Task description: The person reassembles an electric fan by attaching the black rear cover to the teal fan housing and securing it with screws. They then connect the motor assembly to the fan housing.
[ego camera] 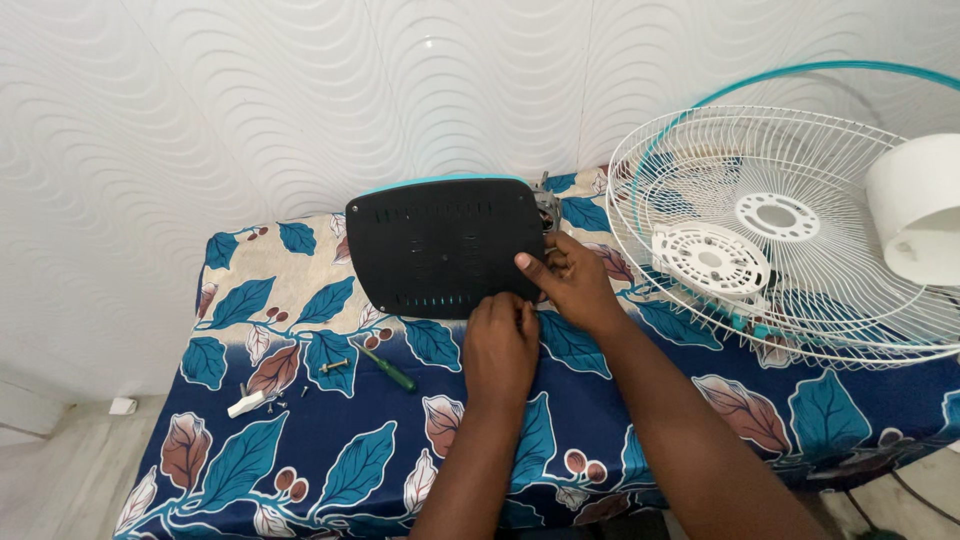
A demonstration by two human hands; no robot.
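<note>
A black fan base (440,247) with a teal upper edge stands tilted on its side at the back of the table, its underside facing me. My right hand (570,280) grips its right edge, thumb on the black underside. My left hand (500,340) rests fingers curled against the base's lower edge; whether it holds something small is hidden.
White wire fan guards (760,230) with a teal rim lie stacked at the right, beside a white cylindrical part (915,205). A green-handled screwdriver (388,370), a bolt (335,365), a white small piece (246,404) and loose screws lie on the leaf-patterned tablecloth (330,460). The wall is close behind.
</note>
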